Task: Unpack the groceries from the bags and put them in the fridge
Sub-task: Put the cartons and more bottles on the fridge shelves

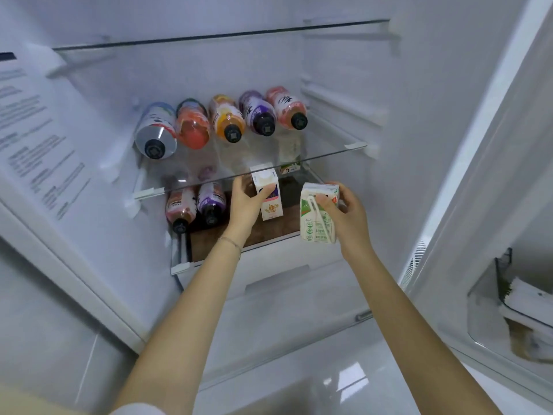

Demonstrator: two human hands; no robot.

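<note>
Fridge (344, 70) open, bottles (221, 121) ranked far back on the glass shelf (329, 151). Beneath it, my left hand (244, 205) clasps a white carton (269, 199), standing it upright. My right hand (347, 214) grips the green carton (317, 223) nearer, probably next in.

Bright, cool, even light; soft shadows; glare on floor (344, 381); wide-angle bending, blur toward edges.

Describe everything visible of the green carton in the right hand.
The green carton is a box, white with green print and round green seals low on its front, seemingly coated paperboard. A white straw lies diagonally across its front. It looks closed and nearly upright. The right hand holds its upper part, fingers curled round it, in front of the lower shelf. Nothing else touches it.
</note>
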